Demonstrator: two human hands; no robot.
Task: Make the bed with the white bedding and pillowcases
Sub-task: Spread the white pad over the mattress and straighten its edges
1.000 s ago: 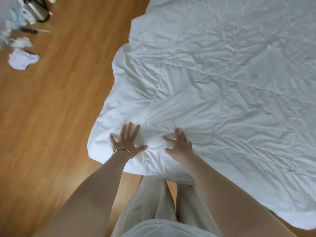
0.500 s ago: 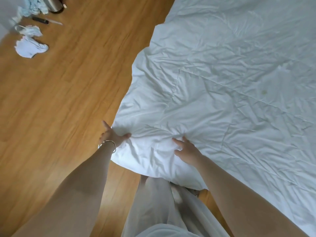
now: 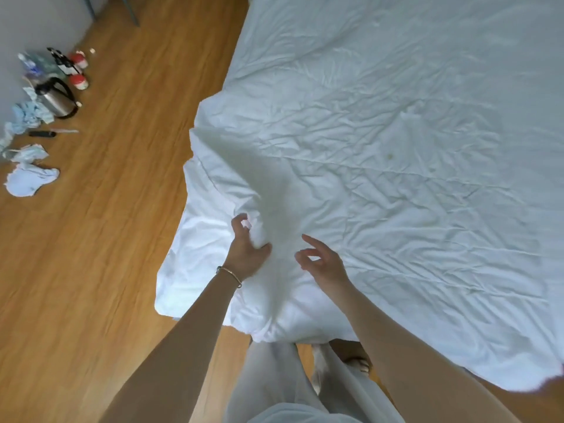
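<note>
Since a moment ago the left hand (image 3: pixel 248 254) has bunched a fold near the corner of the soft, light duvet (image 3: pixel 381 154) spread across the bed, while the right hand (image 3: pixel 323 264) hovers open just beside it, holding nothing

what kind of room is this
Most likely a bedroom: a wide bed under a rumpled white duvet, a wooden floor, and a kettle among bottles by the wall.

Soft daylight, slight blur, wide-angle distortion

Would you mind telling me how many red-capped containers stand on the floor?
2: one by the wall, the other just nearer, beside the kettle. Clutter may hide more.
</note>
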